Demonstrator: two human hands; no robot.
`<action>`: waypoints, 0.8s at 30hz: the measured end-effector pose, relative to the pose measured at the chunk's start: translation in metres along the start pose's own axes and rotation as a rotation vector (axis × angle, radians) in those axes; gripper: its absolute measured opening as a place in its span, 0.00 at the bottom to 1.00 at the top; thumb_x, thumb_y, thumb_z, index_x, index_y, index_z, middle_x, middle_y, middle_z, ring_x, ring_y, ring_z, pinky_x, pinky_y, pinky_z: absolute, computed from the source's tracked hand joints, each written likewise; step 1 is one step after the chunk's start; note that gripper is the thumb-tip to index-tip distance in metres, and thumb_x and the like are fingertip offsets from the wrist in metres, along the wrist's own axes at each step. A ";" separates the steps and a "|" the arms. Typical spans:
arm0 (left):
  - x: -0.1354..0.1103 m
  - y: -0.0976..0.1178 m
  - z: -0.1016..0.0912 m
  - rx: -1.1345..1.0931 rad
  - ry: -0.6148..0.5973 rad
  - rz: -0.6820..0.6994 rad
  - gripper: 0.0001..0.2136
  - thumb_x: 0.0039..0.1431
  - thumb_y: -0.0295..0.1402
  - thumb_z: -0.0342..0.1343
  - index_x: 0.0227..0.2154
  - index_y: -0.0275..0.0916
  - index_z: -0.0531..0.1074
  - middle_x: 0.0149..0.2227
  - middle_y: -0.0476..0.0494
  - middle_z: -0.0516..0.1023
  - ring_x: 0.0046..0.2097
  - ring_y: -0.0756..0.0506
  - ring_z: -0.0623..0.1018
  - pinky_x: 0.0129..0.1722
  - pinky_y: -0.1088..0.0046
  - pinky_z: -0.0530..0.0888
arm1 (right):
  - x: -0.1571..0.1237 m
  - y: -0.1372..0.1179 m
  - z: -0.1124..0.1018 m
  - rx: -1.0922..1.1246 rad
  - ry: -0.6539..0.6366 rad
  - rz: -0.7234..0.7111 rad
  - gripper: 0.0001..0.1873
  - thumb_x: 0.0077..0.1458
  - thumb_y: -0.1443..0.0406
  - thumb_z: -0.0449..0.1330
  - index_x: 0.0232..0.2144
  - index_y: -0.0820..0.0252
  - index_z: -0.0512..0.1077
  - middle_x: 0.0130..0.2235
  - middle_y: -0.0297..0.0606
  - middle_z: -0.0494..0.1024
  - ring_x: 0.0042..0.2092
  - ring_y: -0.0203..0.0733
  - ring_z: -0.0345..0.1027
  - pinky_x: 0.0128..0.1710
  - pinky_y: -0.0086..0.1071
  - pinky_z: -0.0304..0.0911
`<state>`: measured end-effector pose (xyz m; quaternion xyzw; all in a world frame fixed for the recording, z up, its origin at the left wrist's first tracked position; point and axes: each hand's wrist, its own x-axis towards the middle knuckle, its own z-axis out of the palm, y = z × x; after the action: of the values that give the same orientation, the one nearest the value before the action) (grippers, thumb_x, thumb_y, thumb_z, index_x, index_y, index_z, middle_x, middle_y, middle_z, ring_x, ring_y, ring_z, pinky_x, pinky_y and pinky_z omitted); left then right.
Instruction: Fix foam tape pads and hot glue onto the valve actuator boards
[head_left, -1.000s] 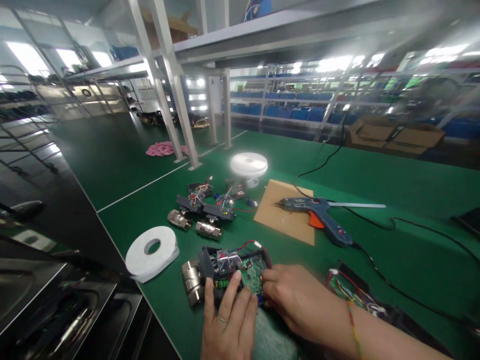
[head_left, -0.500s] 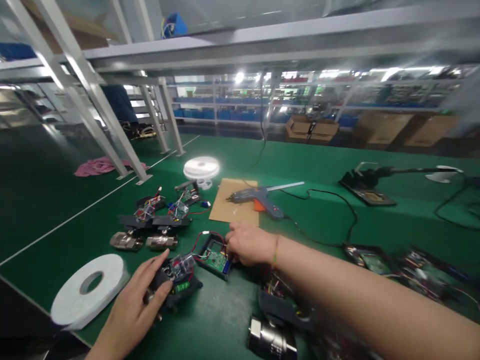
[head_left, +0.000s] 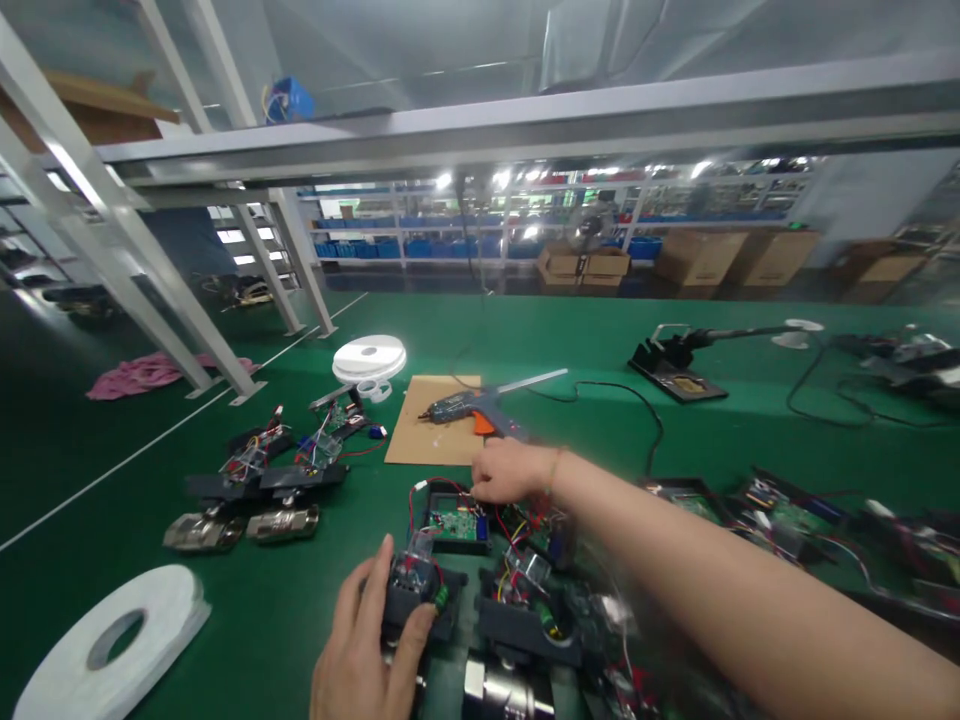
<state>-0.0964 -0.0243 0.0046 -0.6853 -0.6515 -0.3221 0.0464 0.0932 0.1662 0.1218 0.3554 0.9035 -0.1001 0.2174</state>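
Observation:
My left hand [head_left: 367, 640] is closed around a black valve actuator housing [head_left: 409, 600], thumb on its right side by a green cylindrical part. Loose wires and a clear plastic piece show at its top; its metal lower end is mostly hidden by my fingers. A black case with a green circuit board [head_left: 454, 522] lies just behind it, joined by thin wires. With curled fingers, my right hand [head_left: 510, 470] pinches that case at its far right corner; the fingertips are partly hidden. Close on the right stands another black actuator unit [head_left: 529, 625] on a metal valve [head_left: 506, 690].
A glue gun [head_left: 476, 405] rests on a cardboard sheet [head_left: 420, 440]. Two valve units [head_left: 281, 522] stand left, near a white tape roll [head_left: 52, 650]. More tape rolls [head_left: 352, 362] lie behind. Open circuit cases [head_left: 787, 510] and a soldering iron stand [head_left: 682, 375] are on the right.
Both hands have moved right over the table with the actuator housing and its wired case, now beside the other unit. The case has turned squarer to me. The view has swung right.

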 end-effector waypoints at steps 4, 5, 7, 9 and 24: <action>-0.005 -0.005 -0.001 -0.031 0.012 0.056 0.29 0.68 0.42 0.50 0.68 0.42 0.52 0.54 0.35 0.75 0.49 0.41 0.81 0.36 0.72 0.82 | -0.004 0.006 0.005 0.091 0.052 -0.016 0.16 0.68 0.57 0.56 0.36 0.62 0.76 0.40 0.39 0.80 0.44 0.44 0.74 0.48 0.42 0.68; -0.004 -0.009 -0.005 -0.039 0.022 0.050 0.28 0.68 0.42 0.48 0.68 0.41 0.52 0.55 0.34 0.74 0.50 0.41 0.80 0.38 0.71 0.82 | -0.006 0.007 0.005 0.106 0.076 -0.030 0.16 0.68 0.58 0.56 0.35 0.62 0.77 0.37 0.39 0.80 0.41 0.43 0.74 0.45 0.39 0.68; 0.003 -0.025 -0.015 -0.017 0.078 0.004 0.28 0.68 0.42 0.47 0.68 0.40 0.52 0.58 0.33 0.72 0.52 0.40 0.79 0.42 0.67 0.82 | -0.009 0.010 0.005 0.129 0.138 -0.071 0.18 0.68 0.61 0.53 0.31 0.63 0.78 0.32 0.41 0.80 0.36 0.43 0.74 0.39 0.35 0.65; 0.017 -0.049 -0.027 0.073 0.204 -0.081 0.30 0.67 0.45 0.49 0.67 0.40 0.52 0.58 0.32 0.70 0.54 0.37 0.77 0.48 0.59 0.80 | -0.008 0.013 0.002 0.153 0.220 -0.118 0.21 0.68 0.63 0.50 0.29 0.64 0.78 0.30 0.42 0.80 0.33 0.43 0.72 0.34 0.34 0.63; 0.110 -0.094 0.010 0.622 0.273 -0.380 0.34 0.62 0.51 0.54 0.62 0.31 0.61 0.48 0.26 0.67 0.44 0.32 0.73 0.42 0.51 0.71 | 0.152 -0.040 -0.051 0.269 0.689 -0.115 0.19 0.66 0.65 0.59 0.58 0.62 0.68 0.59 0.47 0.70 0.58 0.52 0.65 0.58 0.51 0.62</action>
<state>-0.1856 0.0891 0.0188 -0.4562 -0.8214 -0.2002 0.2776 -0.0496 0.2446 0.0972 0.3425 0.9209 -0.1044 -0.1539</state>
